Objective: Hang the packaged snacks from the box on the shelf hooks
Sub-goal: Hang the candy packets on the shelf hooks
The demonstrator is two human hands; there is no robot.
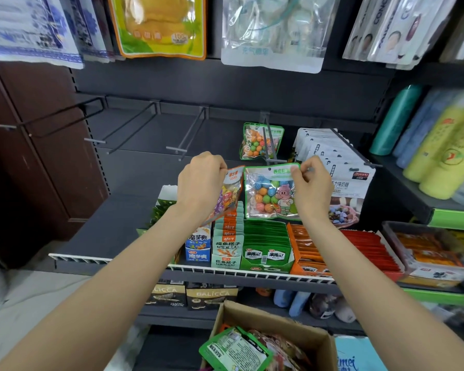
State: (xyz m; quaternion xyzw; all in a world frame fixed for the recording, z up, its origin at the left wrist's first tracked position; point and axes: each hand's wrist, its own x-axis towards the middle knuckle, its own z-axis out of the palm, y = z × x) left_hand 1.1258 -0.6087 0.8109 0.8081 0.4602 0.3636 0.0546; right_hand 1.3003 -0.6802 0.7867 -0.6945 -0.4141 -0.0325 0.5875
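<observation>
Fingers curled tight: our right hand [310, 183] pinches the top of the green-edged candy bag [271, 194], our left hand [201, 180] grips an orange-topped sweet bag [229, 194]. Both hang before the hooks [188, 135]; the box [268, 341] sits below.

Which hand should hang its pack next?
Right. The right hand pinches the green pack by its top, near the hook already carrying a matching pack.
</observation>
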